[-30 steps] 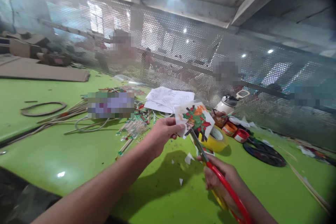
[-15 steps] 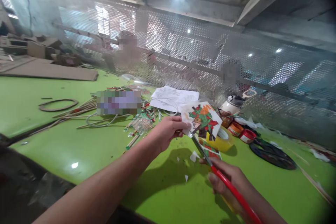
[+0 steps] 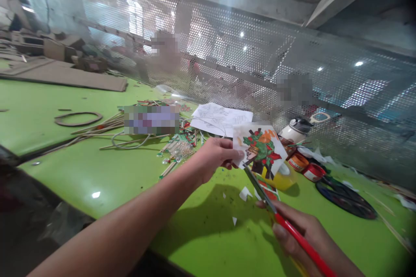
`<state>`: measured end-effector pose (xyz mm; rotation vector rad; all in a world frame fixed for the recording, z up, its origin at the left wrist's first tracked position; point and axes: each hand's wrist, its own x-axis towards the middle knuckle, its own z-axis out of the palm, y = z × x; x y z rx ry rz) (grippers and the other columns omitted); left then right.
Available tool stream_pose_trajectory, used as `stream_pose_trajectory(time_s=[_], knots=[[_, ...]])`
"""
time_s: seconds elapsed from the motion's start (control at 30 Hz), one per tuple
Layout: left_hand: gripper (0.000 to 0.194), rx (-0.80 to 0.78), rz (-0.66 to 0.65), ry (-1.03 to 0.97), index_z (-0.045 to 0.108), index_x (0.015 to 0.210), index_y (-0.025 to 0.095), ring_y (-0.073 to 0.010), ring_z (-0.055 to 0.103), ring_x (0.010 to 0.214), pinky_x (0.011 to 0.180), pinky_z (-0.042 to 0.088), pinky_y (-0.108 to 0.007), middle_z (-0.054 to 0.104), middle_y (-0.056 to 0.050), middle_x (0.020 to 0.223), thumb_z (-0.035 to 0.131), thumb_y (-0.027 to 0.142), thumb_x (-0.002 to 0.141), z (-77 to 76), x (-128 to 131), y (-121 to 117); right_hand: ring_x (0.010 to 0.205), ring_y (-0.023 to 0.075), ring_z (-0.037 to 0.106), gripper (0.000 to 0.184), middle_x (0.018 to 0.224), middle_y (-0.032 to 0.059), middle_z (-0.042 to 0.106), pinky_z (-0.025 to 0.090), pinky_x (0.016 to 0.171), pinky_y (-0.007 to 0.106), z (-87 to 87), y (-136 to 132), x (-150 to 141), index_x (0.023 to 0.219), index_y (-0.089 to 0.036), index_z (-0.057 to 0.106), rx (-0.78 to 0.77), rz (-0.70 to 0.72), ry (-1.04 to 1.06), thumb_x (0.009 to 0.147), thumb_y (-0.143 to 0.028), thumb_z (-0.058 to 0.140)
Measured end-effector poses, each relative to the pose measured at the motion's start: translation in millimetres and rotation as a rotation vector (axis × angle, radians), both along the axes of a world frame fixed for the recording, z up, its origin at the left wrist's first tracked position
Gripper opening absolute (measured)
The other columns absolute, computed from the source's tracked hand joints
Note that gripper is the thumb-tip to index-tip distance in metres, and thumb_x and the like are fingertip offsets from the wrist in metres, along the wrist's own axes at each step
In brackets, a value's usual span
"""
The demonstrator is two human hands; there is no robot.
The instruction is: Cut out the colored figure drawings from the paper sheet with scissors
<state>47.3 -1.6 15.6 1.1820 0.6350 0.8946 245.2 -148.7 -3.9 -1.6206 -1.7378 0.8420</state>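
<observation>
My left hand (image 3: pixel 224 154) pinches the left edge of a white piece of paper (image 3: pixel 260 147) painted with a green, red, orange and dark figure. My right hand (image 3: pixel 299 229) is closed on a pair of scissors (image 3: pixel 260 188) with a red handle. The blade tips meet the paper's lower left edge, close to my left fingers. Below the paper lies another painted piece (image 3: pixel 268 186), partly covered by the blades. Small white paper scraps (image 3: pixel 245 193) are scattered on the green table (image 3: pixel 208 233).
A yellow tape roll (image 3: pixel 286 178), orange paint jar (image 3: pixel 298 162), red paint jar (image 3: pixel 313 172), dark palette (image 3: pixel 346 198) and white bottle (image 3: pixel 295 130) stand right. Printed sheets (image 3: pixel 221 117), thin sticks (image 3: pixel 100 127) and a cardboard ring (image 3: pixel 78 118) lie left and behind. Perforated mesh (image 3: pixel 227 65) rises at the back.
The whole view has shifted, so the table things appear slightly further right. The scissors stay at the paper's lower left edge, and both hands keep their hold.
</observation>
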Motion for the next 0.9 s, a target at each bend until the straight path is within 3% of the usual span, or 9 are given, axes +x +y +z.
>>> stream_pose_trajectory(time_s=[0.07, 0.23, 0.47, 0.6, 0.8, 0.9], knots=[[0.017, 0.031, -0.003, 0.012, 0.071, 0.068, 0.011, -0.0088, 0.050, 0.050, 0.051, 0.033, -0.025, 0.062, -0.004, 0.057, 0.078, 0.025, 0.063, 0.2, -0.2, -0.1, 0.075, 0.0217, 0.059, 0.039, 0.079, 0.0050, 0.064, 0.048, 0.070, 0.028, 1.7, -0.4, -1.2, 0.108, -0.015, 0.069, 0.017, 0.001, -0.005, 0.085, -0.045, 0.060], [0.017, 0.066, 0.008, 0.017, 0.071, 0.067, 0.011, -0.0084, 0.048, 0.048, 0.051, 0.032, -0.026, 0.061, -0.004, 0.055, 0.077, 0.026, 0.063, 1.6, -0.5, -0.8, 0.057, 0.0151, 0.047, 0.035, 0.066, -0.0007, 0.053, 0.044, 0.057, 0.026, 2.3, -1.9, -1.8, 0.107, -0.013, 0.068, 0.004, 0.004, -0.033, 0.085, -0.039, 0.058], [0.015, 0.065, 0.017, 0.019, 0.068, 0.062, 0.011, -0.0084, 0.047, 0.049, 0.053, 0.034, -0.026, 0.060, -0.002, 0.054, 0.075, 0.025, 0.064, 4.1, -0.9, -2.7, 0.066, 0.0217, 0.060, 0.041, 0.077, 0.0064, 0.069, 0.051, 0.064, 0.030, 3.1, -1.3, -1.8, 0.108, -0.013, 0.071, 0.054, -0.006, -0.063, 0.082, -0.043, 0.059], [0.018, 0.073, 0.025, 0.038, 0.068, 0.062, 0.011, -0.0087, 0.047, 0.049, 0.053, 0.034, -0.026, 0.060, -0.002, 0.054, 0.076, 0.026, 0.063, 6.2, -1.6, -4.3, 0.080, 0.0265, 0.068, 0.044, 0.085, 0.0087, 0.074, 0.054, 0.077, 0.034, 3.6, -1.3, -3.6, 0.110, -0.012, 0.072, 0.079, -0.056, -0.052, 0.079, -0.041, 0.062], [0.018, 0.089, 0.035, 0.060, 0.067, 0.060, 0.012, -0.0088, 0.047, 0.050, 0.053, 0.033, -0.026, 0.060, -0.002, 0.054, 0.076, 0.027, 0.064, 7.5, -3.1, -5.4, 0.081, 0.0266, 0.070, 0.043, 0.093, 0.0098, 0.077, 0.056, 0.077, 0.032, 3.7, -1.1, -2.8, 0.110, -0.012, 0.072, 0.072, -0.050, -0.067, 0.079, -0.041, 0.063], [0.016, 0.095, 0.034, 0.057, 0.067, 0.060, 0.012, -0.0088, 0.046, 0.050, 0.054, 0.033, -0.026, 0.060, -0.002, 0.055, 0.075, 0.026, 0.065, 6.7, -2.7, -4.8, 0.079, 0.0265, 0.070, 0.041, 0.085, 0.0081, 0.076, 0.056, 0.075, 0.033, 5.6, -1.5, -3.3, 0.109, -0.013, 0.072, 0.068, -0.042, -0.071, 0.080, -0.042, 0.063]])
